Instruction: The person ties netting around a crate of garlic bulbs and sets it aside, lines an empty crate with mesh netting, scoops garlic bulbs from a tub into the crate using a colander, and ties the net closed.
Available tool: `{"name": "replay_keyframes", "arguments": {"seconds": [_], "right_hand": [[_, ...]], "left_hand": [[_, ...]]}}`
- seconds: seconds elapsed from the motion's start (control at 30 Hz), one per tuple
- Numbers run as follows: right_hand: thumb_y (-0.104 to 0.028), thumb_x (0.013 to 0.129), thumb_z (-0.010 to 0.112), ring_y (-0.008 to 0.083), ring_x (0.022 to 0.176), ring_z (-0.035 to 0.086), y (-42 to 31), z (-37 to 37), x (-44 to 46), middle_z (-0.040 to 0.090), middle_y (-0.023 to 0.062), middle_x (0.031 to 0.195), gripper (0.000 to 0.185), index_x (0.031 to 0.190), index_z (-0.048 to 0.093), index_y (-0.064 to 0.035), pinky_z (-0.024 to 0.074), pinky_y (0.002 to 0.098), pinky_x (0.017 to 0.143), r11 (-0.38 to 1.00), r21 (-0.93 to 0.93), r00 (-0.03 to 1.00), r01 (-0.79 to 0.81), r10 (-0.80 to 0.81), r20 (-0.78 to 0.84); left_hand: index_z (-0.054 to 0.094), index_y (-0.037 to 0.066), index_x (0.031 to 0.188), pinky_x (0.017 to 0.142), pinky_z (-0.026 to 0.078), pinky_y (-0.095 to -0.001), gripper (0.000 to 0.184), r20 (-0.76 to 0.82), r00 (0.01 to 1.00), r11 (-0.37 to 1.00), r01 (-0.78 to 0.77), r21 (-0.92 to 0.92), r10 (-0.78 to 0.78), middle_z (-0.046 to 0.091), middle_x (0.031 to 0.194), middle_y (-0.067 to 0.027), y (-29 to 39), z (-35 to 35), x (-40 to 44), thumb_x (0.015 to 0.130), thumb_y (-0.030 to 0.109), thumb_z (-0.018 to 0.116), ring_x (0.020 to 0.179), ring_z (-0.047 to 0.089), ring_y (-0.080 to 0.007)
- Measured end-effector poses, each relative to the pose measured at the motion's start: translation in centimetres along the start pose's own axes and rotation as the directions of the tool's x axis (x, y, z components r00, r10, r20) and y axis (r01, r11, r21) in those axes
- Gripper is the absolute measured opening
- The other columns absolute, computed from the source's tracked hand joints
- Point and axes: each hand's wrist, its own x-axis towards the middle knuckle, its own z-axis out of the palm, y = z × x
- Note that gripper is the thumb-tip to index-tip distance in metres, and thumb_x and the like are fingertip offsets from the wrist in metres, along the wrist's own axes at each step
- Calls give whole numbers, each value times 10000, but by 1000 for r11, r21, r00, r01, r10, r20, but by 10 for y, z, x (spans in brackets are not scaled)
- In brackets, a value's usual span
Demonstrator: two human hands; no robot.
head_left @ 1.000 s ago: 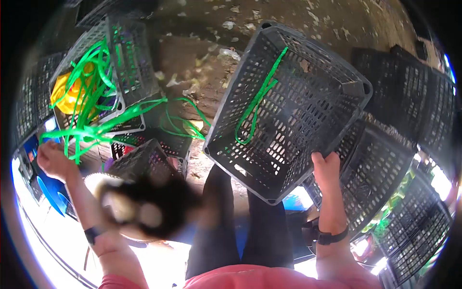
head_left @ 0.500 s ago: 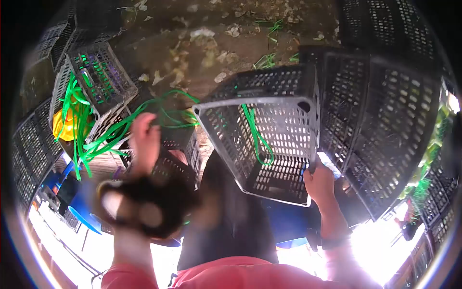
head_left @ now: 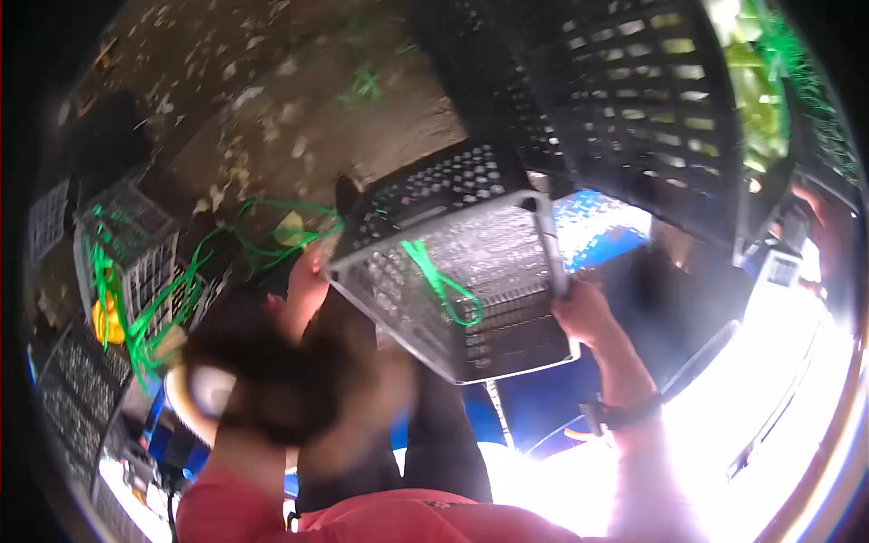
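Note:
A black plastic crate (head_left: 380, 329) with slotted walls is held up in front of me, tilted with its opening facing me. A loop of green strap (head_left: 442, 282) hangs inside it. My right hand (head_left: 584, 312) is closed around the crate's right rim. Close against the left corner of the crate is my left hand (head_left: 306, 285); its fingers are blurred and partly hidden, so their grip is unclear. Over my left forearm, a dark, brownish round thing (head_left: 290, 389) is too smeared to name. Near my left hand, green straps (head_left: 262, 237) trail to the left.
Another crate (head_left: 149, 262) with green straps and something yellow (head_left: 108, 317) stands at left. Large black crates (head_left: 625, 100) fill the upper right, beside leafy greens (head_left: 759, 100). Scraps litter the floor (head_left: 290, 118). At the right edge is another person's hand (head_left: 813, 213).
The view has swung to the right. My left hand has come to the crate's left corner, after being apart from it. My right hand keeps its hold, and the crate has tilted.

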Motion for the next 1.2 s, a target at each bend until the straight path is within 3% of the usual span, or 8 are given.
{"name": "replay_keyframes", "arguments": {"seconds": [0.17, 0.27, 0.47, 0.7, 0.8, 1.0, 1.03, 1.2], "right_hand": [[-48, 712, 565, 348, 877, 614, 113, 21, -5, 625, 195, 981, 446, 1158, 559, -61, 496, 410, 747, 979, -15, 951, 203, -201, -235], [-10, 693, 541, 343, 931, 606, 182, 33, -14, 613, 200, 1036, 450, 1141, 570, -22, 490, 380, 801, 993, -85, 929, 82, -107, -353], [-45, 720, 551, 277, 851, 569, 412, 51, 33, 587, 168, 896, 437, 1142, 494, 54, 442, 367, 821, 994, 34, 851, -105, 108, -514], [-137, 774, 606, 202, 721, 556, 518, -23, 114, 623, 99, 835, 239, 943, 609, 32, 455, 325, 699, 954, 277, 827, -112, 244, -507], [-381, 844, 584, 270, 963, 568, 602, -39, 170, 578, 123, 1153, 528, 1243, 481, -52, 458, 360, 778, 931, -13, 631, -365, 237, -739], [-401, 861, 541, 301, 1204, 411, 457, -14, 203, 349, 109, 1400, 665, 1413, 246, -173, 438, 461, 812, 796, 556, 789, -239, 493, -367], [-392, 858, 547, 315, 1294, 272, 467, -8, 209, 141, 79, 1489, 727, 1440, 123, -284, 400, 544, 823, 840, 502, 839, -208, 417, -350], [-321, 847, 547, 268, 1207, 387, 428, 18, 186, 224, 137, 1445, 670, 1419, 199, -307, 389, 524, 825, 762, 570, 858, -307, 481, -180]], "left_hand": [[381, 26, 1311, 784, 454, -419, 725, -171, 985, 660, 136, 739, -12, 601, 936, -253, -53, 1, 33, 619, 28, 601, 926, 582, -372], [281, 108, 1391, 802, 453, -439, 859, -174, 944, 631, 319, 707, -281, 567, 1008, -251, -70, 17, 54, 608, 21, 624, 949, 560, -389], [242, 274, 1405, 785, 475, -423, 861, -115, 992, 533, 122, 837, -46, 551, 983, -212, -99, 45, 102, 667, 59, 630, 910, 580, -367], [612, 90, 1011, 817, 450, -414, 333, -75, 997, 625, 43, 779, 26, 606, 1004, -165, -156, 58, 109, 695, 28, 527, 975, 576, -315], [615, 56, 936, 807, 442, -425, 272, -212, 955, 771, -24, 636, 205, 608, 960, -166, -159, 52, 85, 690, 4, 512, 956, 570, -326], [630, 75, 895, 698, 412, -474, 174, -265, 929, 329, 173, 928, 259, 572, 888, -157, -185, 4, 84, 744, 77, 541, 850, 550, -348], [644, 86, 913, 827, 400, -489, 181, -243, 960, 320, 189, 928, 140, 553, 1053, -168, -186, 0, 85, 769, 121, 540, 1039, 498, -362], [620, 147, 1087, 1033, 227, -555, 301, -112, 983, 127, 131, 983, -147, 360, 1354, -177, -200, 0, 95, 795, 190, 559, 1316, 244, -351]]}}
